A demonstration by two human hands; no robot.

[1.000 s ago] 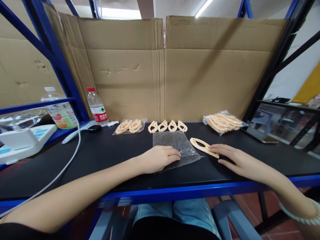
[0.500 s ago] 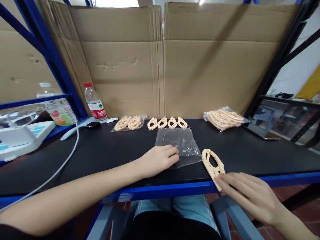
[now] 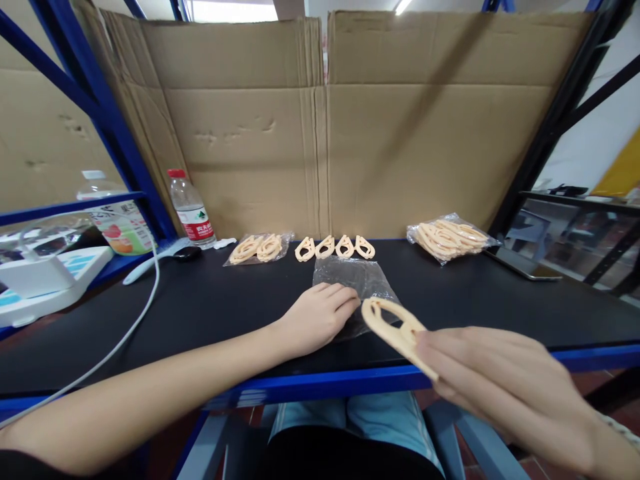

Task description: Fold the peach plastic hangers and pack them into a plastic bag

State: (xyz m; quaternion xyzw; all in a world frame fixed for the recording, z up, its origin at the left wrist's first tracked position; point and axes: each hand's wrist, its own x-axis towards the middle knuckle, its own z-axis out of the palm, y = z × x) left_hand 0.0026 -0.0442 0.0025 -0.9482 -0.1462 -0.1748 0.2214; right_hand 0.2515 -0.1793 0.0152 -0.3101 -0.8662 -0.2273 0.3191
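Note:
My right hand [image 3: 505, 390] pinches a beige plastic clip [image 3: 393, 330] and holds it lifted above the front edge of the black tabletop [image 3: 210, 307], its tip pointing left. My left hand [image 3: 320, 317] lies on the left part of an empty clear plastic bag [image 3: 363, 283], fingers curled lightly onto the film. Behind the bag a row of several loose beige clips [image 3: 334, 247] lies side by side. A small bag with clips inside [image 3: 257, 248] sits to their left. A fuller bag of clips [image 3: 447, 239] sits at the back right.
A cardboard wall [image 3: 325, 127] closes the back. A water bottle [image 3: 190, 208] stands at the back left beside a dark mouse-like object [image 3: 187, 253]. A white cable [image 3: 135, 313] crosses the left side, near a white device [image 3: 45, 277]. A tablet [image 3: 525, 263] lies far right.
My right hand slid the clip off the table toward the front edge, then lifted it and brought it left, near the bag. My left hand stayed on the bag.

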